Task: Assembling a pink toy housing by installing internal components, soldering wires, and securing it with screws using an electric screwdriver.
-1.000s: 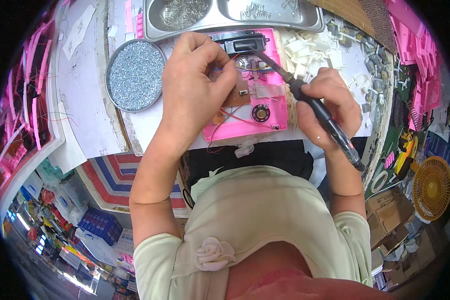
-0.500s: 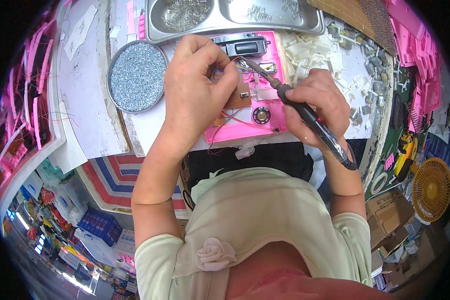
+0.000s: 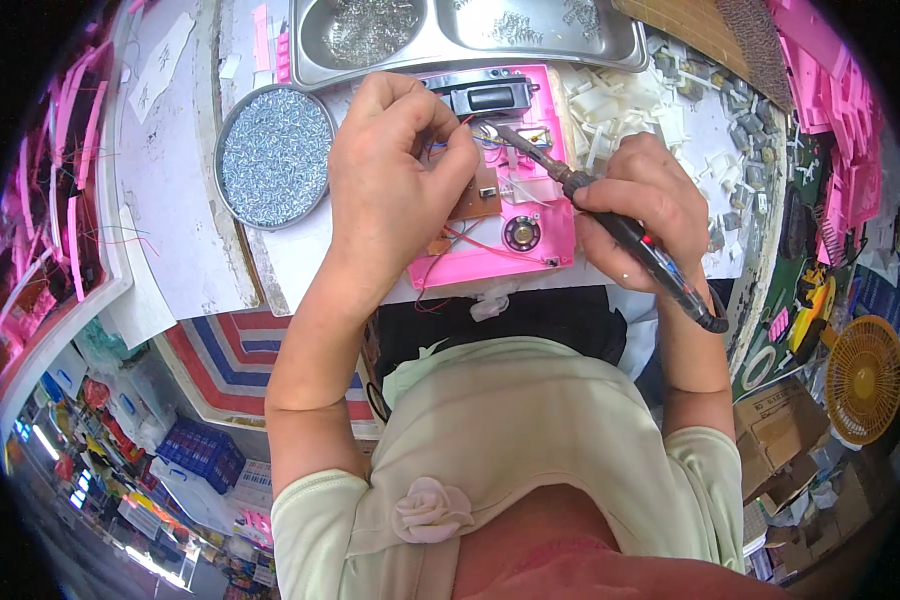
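A pink plastic toy housing lies on the table in front of me. It holds a brown circuit board, a small round speaker, a black battery-like part and thin wires. My left hand is over its left part, thumb and forefinger pinched on a thin red wire. Closed round the dark handle of a soldering iron is my right hand. The iron's tip points at the wire near my left fingertips; whether they touch, I cannot tell.
A round tin of small screws stands left of the housing. Behind it is a metal tray with springs. White plastic parts and grey motor-like pieces lie scattered to the right. A yellow fan is at far right.
My right hand and the soldering iron have shifted slightly right and toward me, the tip staying near the wire. The left hand has barely moved and keeps its pinch.
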Demonstrator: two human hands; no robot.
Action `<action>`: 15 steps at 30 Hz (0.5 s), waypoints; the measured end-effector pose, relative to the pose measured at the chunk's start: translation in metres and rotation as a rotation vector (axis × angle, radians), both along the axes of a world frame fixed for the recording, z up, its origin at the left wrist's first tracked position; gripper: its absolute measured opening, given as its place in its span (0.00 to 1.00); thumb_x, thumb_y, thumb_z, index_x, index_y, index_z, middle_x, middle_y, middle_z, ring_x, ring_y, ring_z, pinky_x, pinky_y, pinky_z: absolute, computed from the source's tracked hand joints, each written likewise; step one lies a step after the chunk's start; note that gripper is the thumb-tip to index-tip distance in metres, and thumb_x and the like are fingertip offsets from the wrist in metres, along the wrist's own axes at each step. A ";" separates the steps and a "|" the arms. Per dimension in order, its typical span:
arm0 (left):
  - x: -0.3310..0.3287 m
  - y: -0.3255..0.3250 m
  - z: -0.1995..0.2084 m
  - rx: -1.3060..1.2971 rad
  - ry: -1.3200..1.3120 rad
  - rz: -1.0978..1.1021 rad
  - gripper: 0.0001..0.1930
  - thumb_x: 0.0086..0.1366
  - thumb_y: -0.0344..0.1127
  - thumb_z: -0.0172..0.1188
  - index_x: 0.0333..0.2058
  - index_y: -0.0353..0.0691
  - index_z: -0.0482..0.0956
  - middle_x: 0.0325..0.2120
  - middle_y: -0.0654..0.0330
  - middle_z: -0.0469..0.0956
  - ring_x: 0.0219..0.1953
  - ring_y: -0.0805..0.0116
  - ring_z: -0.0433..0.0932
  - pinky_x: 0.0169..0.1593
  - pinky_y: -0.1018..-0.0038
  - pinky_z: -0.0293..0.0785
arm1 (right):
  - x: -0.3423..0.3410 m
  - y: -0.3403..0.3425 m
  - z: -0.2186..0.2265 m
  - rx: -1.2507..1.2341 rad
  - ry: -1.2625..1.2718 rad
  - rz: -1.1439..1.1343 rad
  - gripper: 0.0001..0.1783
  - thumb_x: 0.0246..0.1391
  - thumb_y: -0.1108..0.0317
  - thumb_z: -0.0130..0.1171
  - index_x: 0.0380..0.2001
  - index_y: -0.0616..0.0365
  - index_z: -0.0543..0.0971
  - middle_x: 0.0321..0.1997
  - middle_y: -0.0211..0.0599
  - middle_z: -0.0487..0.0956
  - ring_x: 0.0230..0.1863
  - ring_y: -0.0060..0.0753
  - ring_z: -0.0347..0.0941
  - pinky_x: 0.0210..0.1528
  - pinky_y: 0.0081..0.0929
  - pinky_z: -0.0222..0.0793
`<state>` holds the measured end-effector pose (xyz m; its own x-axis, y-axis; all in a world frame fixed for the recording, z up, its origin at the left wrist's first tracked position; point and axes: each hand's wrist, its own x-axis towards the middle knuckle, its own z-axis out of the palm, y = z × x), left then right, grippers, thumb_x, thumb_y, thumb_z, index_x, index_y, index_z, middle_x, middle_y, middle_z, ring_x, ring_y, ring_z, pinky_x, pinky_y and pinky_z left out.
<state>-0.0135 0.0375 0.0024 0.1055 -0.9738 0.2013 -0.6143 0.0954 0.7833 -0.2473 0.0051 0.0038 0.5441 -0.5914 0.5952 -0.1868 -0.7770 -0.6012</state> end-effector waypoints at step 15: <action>-0.001 -0.001 -0.002 -0.026 -0.032 0.000 0.05 0.49 0.27 0.68 0.22 0.36 0.79 0.30 0.57 0.75 0.24 0.65 0.75 0.30 0.69 0.74 | 0.004 -0.006 0.002 0.037 0.045 0.015 0.19 0.31 0.78 0.67 0.33 0.55 0.81 0.21 0.31 0.72 0.23 0.38 0.68 0.31 0.31 0.65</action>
<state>-0.0147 0.0365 0.0003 0.0989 -0.9683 0.2295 -0.6392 0.1149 0.7604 -0.2430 -0.0010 0.0058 0.5785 -0.6041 0.5481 -0.2026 -0.7573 -0.6209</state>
